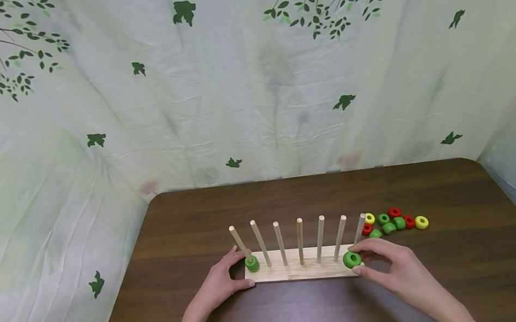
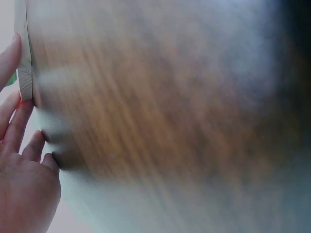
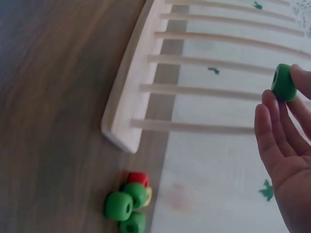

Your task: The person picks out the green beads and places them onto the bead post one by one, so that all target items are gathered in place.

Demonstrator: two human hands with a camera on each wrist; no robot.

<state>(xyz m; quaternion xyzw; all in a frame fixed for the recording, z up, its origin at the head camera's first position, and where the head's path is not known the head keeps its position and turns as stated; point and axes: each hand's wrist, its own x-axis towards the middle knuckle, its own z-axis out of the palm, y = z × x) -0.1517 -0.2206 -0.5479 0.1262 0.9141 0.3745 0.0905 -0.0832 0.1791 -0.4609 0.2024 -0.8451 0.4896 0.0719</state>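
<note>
A pale wooden peg board (image 1: 298, 271) with several upright pegs lies on the table. Around its leftmost peg sits a green bead stack (image 1: 251, 263), low against the base. My left hand (image 1: 220, 282) grips the board's left end, thumb at the front edge and fingers behind; in the left wrist view that hand (image 2: 26, 179) shows beside the board's end. Between thumb and fingers, my right hand (image 1: 396, 265) pinches a green bead (image 1: 352, 259) in front of the right end. The right wrist view has this green bead (image 3: 284, 82) held up near the peg tips, apart from the base.
Loose red, green and yellow beads (image 1: 389, 228) lie on the brown table (image 1: 490, 260) just right of the board. Behind the table hangs a pale cloth (image 1: 248, 91) printed with leaves, and cloth also covers both sides.
</note>
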